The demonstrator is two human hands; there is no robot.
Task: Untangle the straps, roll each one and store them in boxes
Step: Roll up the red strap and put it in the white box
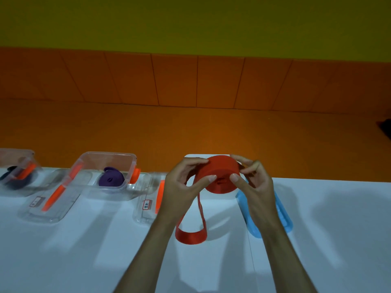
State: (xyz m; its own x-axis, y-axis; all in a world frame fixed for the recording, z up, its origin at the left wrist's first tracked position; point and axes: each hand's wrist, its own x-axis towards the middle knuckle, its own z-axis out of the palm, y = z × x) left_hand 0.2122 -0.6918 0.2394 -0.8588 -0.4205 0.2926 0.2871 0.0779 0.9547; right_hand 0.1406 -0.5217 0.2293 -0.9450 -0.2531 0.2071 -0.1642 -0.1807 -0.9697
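**Both hands on the red roll**

The person holds a red strap (222,176), mostly wound into a thick roll, up above the far edge of the white table (317,240). The left hand (186,182) curls around the roll's left side, its thumb pressed against the near face and the other fingers bent over the top. The right hand (254,182) mirrors it on the right side, thumb tip on the near face close to the left thumb, fingers half closed over the rim. Neither hand is clenched; the fingers are curved just enough to pinch the roll between them. A loose tail of the same strap hangs down from the roll and loops onto the table between the forearms.

Just under the right wrist lies a blue lid (283,218), flat on the table. To the left stands an open clear box (127,161) with orange latches, and inside it sits a rolled purple strap (111,178). Its clear lid (53,204), with a small label, lies in front of it. Farther left, at the frame edge, another clear box (19,159) holds something dark; I cannot tell what. A second labelled clear lid (148,199) rests beside the left hand.
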